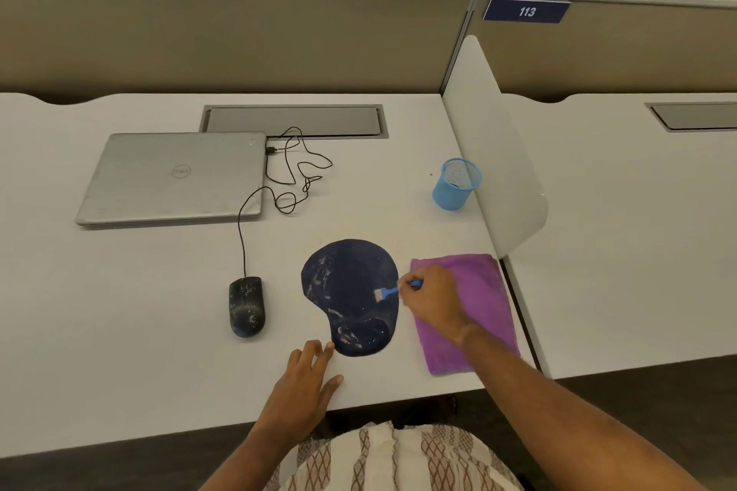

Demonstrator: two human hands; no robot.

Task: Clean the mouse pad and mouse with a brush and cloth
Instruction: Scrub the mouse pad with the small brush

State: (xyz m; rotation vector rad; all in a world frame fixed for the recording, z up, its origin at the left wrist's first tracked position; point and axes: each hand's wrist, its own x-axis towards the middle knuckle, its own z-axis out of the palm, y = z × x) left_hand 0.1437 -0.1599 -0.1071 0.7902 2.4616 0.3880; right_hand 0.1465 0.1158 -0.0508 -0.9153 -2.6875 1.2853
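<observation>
Our right hand (432, 297) pinches the brush (393, 291) on the mouse pad (351, 291); left hand (307, 375) lies open beside it. We'd sweep outward, pinning the pad.

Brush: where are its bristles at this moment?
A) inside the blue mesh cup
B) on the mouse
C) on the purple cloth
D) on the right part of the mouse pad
D: the right hand holds the blue brush with its pale bristles on the right part of the dark mouse pad, apart from the mouse, the purple cloth and the blue mesh cup.
</observation>
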